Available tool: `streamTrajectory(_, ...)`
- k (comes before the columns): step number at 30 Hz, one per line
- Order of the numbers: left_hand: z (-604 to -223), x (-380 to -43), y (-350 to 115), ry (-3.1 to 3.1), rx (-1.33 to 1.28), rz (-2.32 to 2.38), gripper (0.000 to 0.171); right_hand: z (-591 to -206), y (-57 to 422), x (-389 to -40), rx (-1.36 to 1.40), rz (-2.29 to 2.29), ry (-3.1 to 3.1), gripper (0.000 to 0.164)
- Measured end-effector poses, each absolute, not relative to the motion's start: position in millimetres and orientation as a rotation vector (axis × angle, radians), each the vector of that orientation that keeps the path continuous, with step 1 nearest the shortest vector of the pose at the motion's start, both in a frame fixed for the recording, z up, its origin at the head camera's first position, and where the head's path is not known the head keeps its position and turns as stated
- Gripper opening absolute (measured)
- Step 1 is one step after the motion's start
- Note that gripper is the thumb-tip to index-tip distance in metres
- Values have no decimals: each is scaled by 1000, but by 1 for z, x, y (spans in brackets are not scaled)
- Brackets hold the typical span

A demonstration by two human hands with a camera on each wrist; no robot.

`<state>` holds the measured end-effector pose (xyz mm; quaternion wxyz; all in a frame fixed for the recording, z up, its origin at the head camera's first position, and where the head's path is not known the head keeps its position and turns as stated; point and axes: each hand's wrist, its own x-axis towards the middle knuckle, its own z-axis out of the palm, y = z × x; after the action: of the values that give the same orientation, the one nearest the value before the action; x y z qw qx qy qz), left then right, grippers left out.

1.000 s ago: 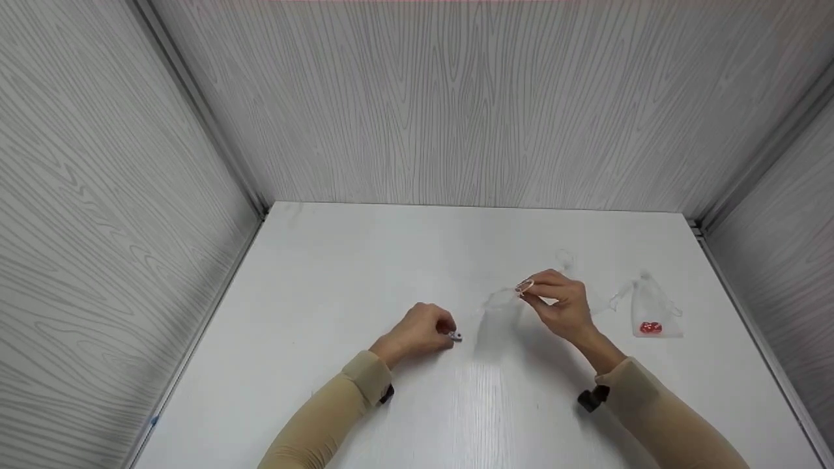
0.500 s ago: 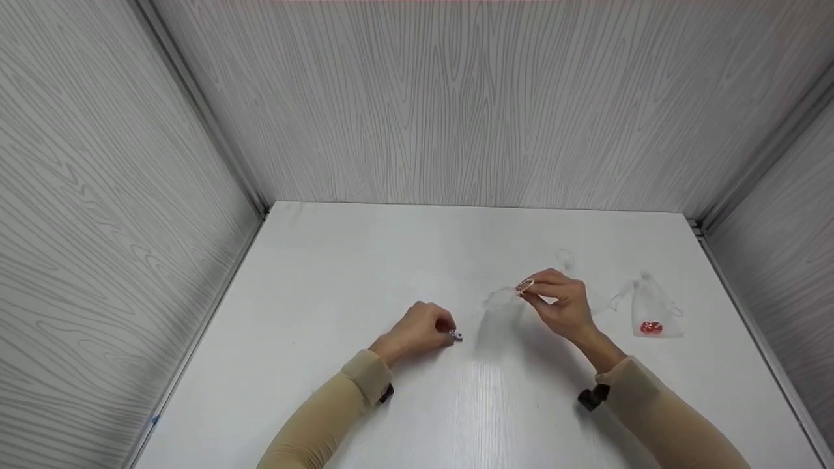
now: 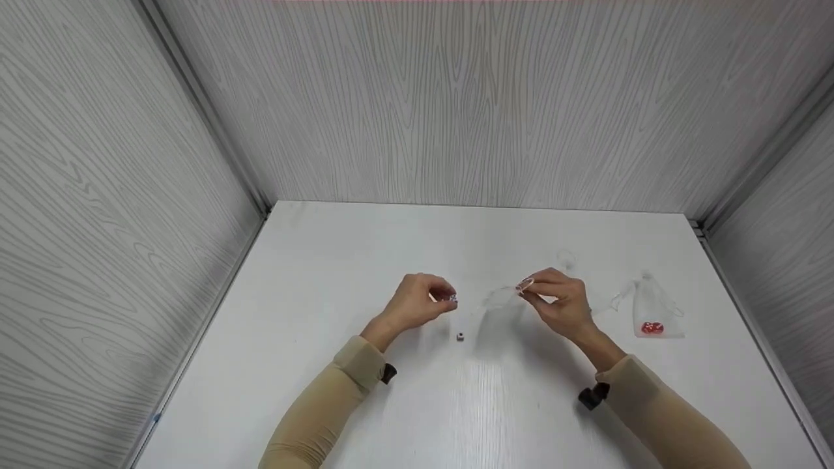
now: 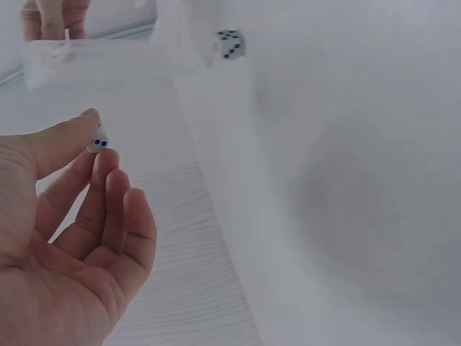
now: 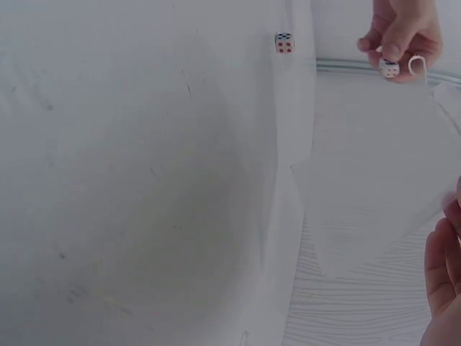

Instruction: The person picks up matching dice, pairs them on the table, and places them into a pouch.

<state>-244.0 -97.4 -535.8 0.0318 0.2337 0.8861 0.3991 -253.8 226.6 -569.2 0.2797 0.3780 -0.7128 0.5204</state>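
Note:
In the head view my left hand (image 3: 417, 303) is raised above the white table, left of centre. Its thumb and fingertips pinch a white die (image 4: 100, 140) with blue dots, plain in the left wrist view. A second white die (image 3: 460, 337) lies on the table below and slightly right of that hand. My right hand (image 3: 560, 303) pinches the upper edge and white drawstring of a sheer, pale pouch (image 5: 382, 173). The pouch hangs down and leftward from those fingers, between the two hands, and looks flat.
A sheer pouch (image 3: 657, 303) with red dice (image 3: 652, 327) in it lies at the table's right. Another see-through pouch (image 3: 599, 299) lies partly hidden behind my right hand. Wood-grained panels (image 3: 456, 104) wall the table (image 3: 339, 260) at the back and sides.
My left hand has lifted off the table with one die in its fingertips, moving up and slightly away. The other die now lies uncovered on the table. My right hand and its pouch have barely moved.

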Motion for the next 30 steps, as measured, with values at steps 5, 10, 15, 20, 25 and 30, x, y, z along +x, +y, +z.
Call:
streamTrajectory(5,-515,-242,-83,2708,823,1314,16,-570,226,-254,1013,1401,-1921,10)
streamTrajectory(10,-503,-242,-63,2676,918,1336,17,-567,222,-253,990,1364,-1936,26)
streamTrajectory(15,-501,-248,-46,2706,949,1312,19,-565,219,-252,949,1305,-1962,26)
streamTrajectory(20,-507,-252,-41,2733,933,1354,20,-565,218,-252,910,1305,-1976,22)
streamTrajectory(25,-519,-255,-53,2745,924,1459,18,-563,218,-251,843,1331,-1975,20)
streamTrajectory(30,-541,-255,-72,2728,858,1433,21,-563,221,-251,796,1364,-1991,18)
